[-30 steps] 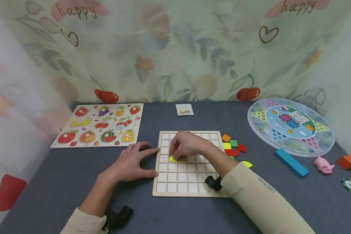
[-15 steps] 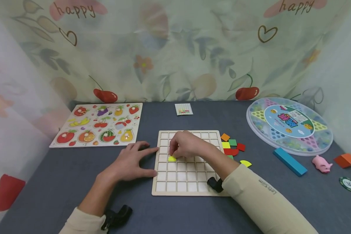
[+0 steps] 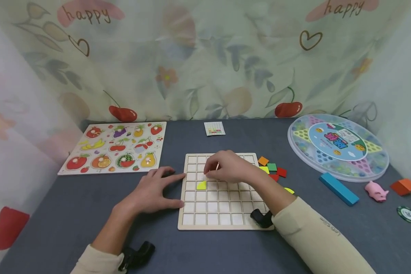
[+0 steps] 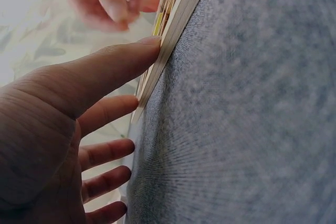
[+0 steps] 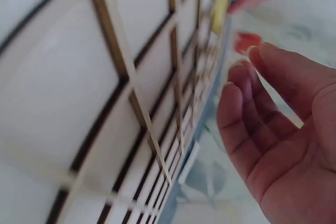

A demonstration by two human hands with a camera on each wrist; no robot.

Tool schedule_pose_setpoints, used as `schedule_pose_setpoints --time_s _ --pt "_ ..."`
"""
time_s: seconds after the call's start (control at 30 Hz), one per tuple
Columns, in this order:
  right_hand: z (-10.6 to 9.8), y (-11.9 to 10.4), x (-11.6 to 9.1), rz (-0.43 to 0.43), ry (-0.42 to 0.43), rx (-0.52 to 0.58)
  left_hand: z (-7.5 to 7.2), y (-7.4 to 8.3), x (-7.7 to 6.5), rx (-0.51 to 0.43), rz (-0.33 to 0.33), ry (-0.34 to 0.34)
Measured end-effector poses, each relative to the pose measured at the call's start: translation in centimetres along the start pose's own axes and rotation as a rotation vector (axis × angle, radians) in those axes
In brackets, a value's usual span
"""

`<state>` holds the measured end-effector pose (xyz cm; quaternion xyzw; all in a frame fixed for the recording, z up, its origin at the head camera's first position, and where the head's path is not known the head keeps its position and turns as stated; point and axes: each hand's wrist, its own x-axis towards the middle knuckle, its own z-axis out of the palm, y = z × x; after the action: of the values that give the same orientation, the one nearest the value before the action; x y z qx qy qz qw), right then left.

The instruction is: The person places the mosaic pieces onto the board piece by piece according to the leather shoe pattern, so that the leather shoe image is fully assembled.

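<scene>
A wooden grid board (image 3: 226, 227) with pale square cells lies in front of me. A yellow piece with one rounded corner (image 3: 201, 185) sits in a cell near its left side. My left hand (image 3: 150, 194) rests at the board's left edge, fingers spread and straight, thumb and index fingertip at the rim. Over the upper left cells, my right hand (image 3: 227, 166) bends its fingers and pinches a small red piece (image 5: 247, 42) at the fingertips. That piece is hidden by the hand in the head view and blurred in the right wrist view.
Loose coloured pieces, including a green square (image 3: 271, 167), lie right of the board, partly behind the forearm. A fruit puzzle board (image 3: 113, 148), a small pattern card (image 3: 214, 128), a round game board (image 3: 339, 146), a blue block (image 3: 339, 189) and a pink pig (image 3: 376, 191) surround it.
My right hand has shifted right and slightly up, uncovering the yellow piece and the cells beside it. Red that showed under the hand earlier no longer shows there. My left hand stays put.
</scene>
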<state>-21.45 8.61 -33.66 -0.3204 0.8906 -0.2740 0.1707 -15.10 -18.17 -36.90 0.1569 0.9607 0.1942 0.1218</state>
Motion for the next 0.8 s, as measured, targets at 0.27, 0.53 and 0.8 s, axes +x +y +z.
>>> schedule_pose_setpoints --time_s 0.27,0.53,0.8 --pt "-2.1 2.0 -5.0 0.065 0.004 0.075 0.1 0.1 0.2 0.009 0.016 0.007" --pt "-3.5 3.8 -9.1 0.125 0.016 0.064 0.1 -0.1 0.0 0.000 0.004 -0.002" --pt "-4.4 6.2 -12.5 0.200 0.021 0.059 0.1 0.0 0.2 0.005 0.015 0.001"
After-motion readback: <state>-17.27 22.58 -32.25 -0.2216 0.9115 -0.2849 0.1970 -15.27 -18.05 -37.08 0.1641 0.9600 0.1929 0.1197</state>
